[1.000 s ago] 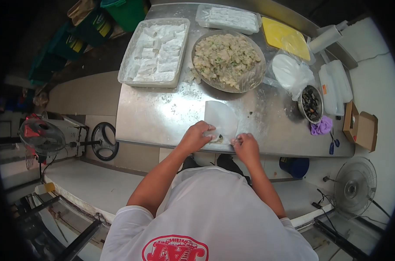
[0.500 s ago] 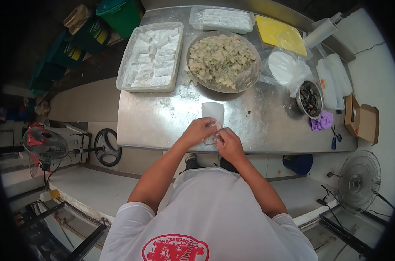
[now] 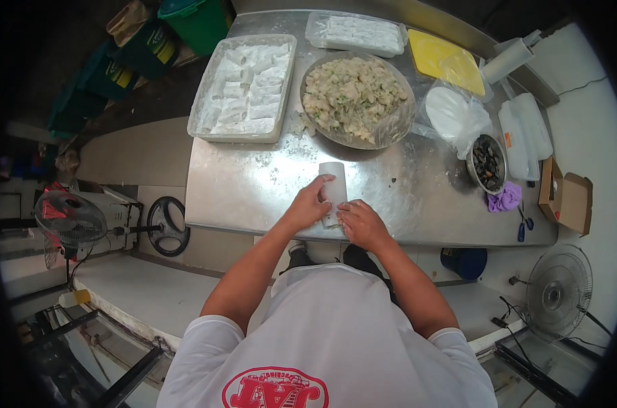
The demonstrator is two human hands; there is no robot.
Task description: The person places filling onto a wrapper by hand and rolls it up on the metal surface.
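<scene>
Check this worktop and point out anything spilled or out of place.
The steel table has spills: pale scraps lie just left of the big bowl, apparently its filling, and white powder speckles the metal near the large tray. A dark speck sits alone in front of the bowl. Nothing looks damaged.

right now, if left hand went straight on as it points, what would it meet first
The folded white sheet its fingers touch; beyond that, probably the bowl of chopped mixture, though depth is unclear.
</scene>
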